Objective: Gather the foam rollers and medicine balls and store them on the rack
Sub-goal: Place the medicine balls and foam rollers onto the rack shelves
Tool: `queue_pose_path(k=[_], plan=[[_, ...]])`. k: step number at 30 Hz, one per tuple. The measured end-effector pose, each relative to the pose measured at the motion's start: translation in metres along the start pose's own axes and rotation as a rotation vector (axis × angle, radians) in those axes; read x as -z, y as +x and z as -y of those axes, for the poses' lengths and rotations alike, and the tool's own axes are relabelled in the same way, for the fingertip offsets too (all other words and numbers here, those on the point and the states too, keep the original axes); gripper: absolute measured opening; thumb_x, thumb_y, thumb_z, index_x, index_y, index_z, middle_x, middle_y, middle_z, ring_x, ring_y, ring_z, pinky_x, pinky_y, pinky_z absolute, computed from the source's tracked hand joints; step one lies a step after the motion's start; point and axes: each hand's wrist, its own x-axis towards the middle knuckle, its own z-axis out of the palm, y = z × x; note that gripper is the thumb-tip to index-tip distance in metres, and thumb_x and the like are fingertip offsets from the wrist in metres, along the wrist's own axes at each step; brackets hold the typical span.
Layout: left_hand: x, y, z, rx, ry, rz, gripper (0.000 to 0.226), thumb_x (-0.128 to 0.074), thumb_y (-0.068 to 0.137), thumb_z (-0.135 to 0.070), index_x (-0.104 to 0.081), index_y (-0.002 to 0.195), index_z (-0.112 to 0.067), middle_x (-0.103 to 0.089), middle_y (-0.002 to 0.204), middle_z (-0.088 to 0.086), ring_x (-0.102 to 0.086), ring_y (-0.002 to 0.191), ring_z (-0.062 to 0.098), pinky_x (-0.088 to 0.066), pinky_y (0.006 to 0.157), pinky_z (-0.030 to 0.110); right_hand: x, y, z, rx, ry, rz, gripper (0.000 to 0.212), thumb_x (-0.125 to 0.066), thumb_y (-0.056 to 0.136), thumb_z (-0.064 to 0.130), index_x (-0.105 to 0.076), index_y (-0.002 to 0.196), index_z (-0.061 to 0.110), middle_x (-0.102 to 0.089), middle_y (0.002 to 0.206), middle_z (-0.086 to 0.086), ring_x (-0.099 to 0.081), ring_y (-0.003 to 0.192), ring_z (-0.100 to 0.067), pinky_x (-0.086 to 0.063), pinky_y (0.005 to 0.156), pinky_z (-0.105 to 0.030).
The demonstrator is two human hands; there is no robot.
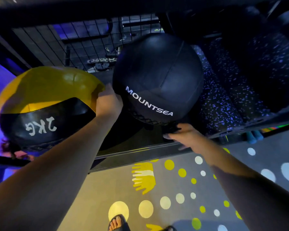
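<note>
Medicine ball, black, smooth-skinned and probably heavy, sits on the rack shelf, so cradle it low! Left hand presses its side, fingers hidden. Right hand props it from beneath at the rack's front rail, fingers fairly straight.

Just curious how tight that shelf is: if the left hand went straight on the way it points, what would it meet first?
Most likely the black MOUNTSEA medicine ball, whose side the left hand seems to touch, though depth is unclear.
</note>
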Motion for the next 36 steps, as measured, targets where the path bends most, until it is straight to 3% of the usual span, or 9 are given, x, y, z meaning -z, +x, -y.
queue_pose_path(k=[2,6,10,14,18,21,28,33,36], plan=[[0.004,0.002,0.002,-0.038,0.124,0.025,0.024,-0.046,0.103,-0.012,-0.059,0.116,0.003,-0.065,0.110,0.029,-0.059,0.106,0.046,-0.045,0.086,0.046,-0.014,0.004,0.004,0.045,0.083,-0.079,0.040,-0.089,0.076,0.033,-0.069,0.105,0.013,-0.076,0.103,-0.008,-0.073,0.095,-0.025,-0.064,0.073,-0.047],[0.006,0.000,0.007,-0.066,0.260,0.062,0.025,-0.048,0.104,-0.012,-0.059,0.114,0.007,-0.063,0.114,0.030,-0.062,0.106,0.044,-0.049,0.082,0.045,-0.023,0.015,0.012,0.016,0.309,-0.146,0.004,-0.068,0.092,0.002,-0.064,0.095,0.002,-0.072,0.103,-0.019,-0.076,0.078,-0.027,-0.063,0.070,-0.051],[0.007,-0.002,0.003,-0.066,0.263,0.152,0.031,-0.053,0.097,-0.008,-0.051,0.125,0.002,-0.060,0.123,0.029,-0.060,0.113,0.045,-0.049,0.090,0.046,-0.019,0.011,0.008,0.041,0.178,-0.265,0.025,-0.052,0.098,0.000,-0.059,0.074,0.004,-0.071,0.080,-0.021,-0.075,0.067,-0.030,-0.063,0.063,-0.049],[0.010,-0.005,-0.006,-0.072,0.235,0.169,0.034,-0.053,0.096,-0.008,-0.048,0.130,-0.001,-0.060,0.127,0.024,-0.059,0.118,0.042,-0.048,0.094,0.046,0.005,0.006,0.021,0.075,0.148,-0.274,0.035,-0.041,0.102,0.004,-0.049,0.068,0.006,-0.062,0.053,-0.013,-0.066,0.044,-0.022,-0.055,0.044,-0.030],[0.015,-0.016,-0.008,-0.048,0.150,0.156,0.027,-0.050,0.093,-0.004,-0.053,0.120,-0.003,-0.064,0.117,0.024,-0.061,0.111,0.046,-0.050,0.087,0.047,0.053,0.008,0.063,0.185,0.028,-0.490,0.027,-0.053,0.090,0.010,-0.060,0.064,0.009,-0.072,0.074,-0.018,-0.074,0.073,-0.036,-0.063,0.071,-0.052],[0.020,-0.033,0.001,-0.006,0.146,0.187,0.019,-0.050,0.093,-0.007,-0.058,0.110,-0.005,-0.065,0.114,0.024,-0.061,0.107,0.048,-0.051,0.082,0.047,0.064,0.002,0.080,0.248,-0.229,-0.489,0.025,-0.052,0.094,0.014,-0.069,0.080,0.002,-0.073,0.088,-0.022,-0.071,0.088,-0.040,-0.060,0.084,-0.049],[0.022,-0.080,-0.007,-0.050,0.166,0.159,0.019,-0.047,0.101,-0.017,-0.058,0.113,-0.009,-0.066,0.113,0.021,-0.062,0.107,0.045,-0.038,0.071,0.037,0.069,-0.007,0.075,0.372,-0.271,-0.690,0.031,-0.049,0.099,0.017,-0.058,0.071,0.010,-0.069,0.086,-0.028,-0.067,0.085,-0.043,-0.056,0.085,-0.048],[0.024,-0.097,-0.001,-0.049,0.223,0.203,0.020,-0.045,0.103,-0.019,-0.054,0.119,-0.012,-0.063,0.120,0.018,-0.060,0.111,0.043,-0.039,0.074,0.040,0.056,-0.032,0.068,0.361,-0.343,-0.694,0.028,-0.048,0.103,0.014,-0.069,0.097,-0.003,-0.067,0.100,-0.032,-0.062,0.098,-0.047,-0.049,0.088,-0.044],[0.022,-0.101,0.008,-0.036,0.164,0.205,0.020,-0.045,0.102,-0.016,-0.055,0.118,-0.011,-0.056,0.122,0.019,-0.054,0.114,0.043,-0.047,0.085,0.048,0.051,-0.041,0.056,0.361,-0.350,-0.686,0.028,-0.048,0.103,0.013,-0.069,0.098,-0.005,-0.068,0.100,-0.032,-0.062,0.097,-0.046,-0.044,0.080,-0.038]])
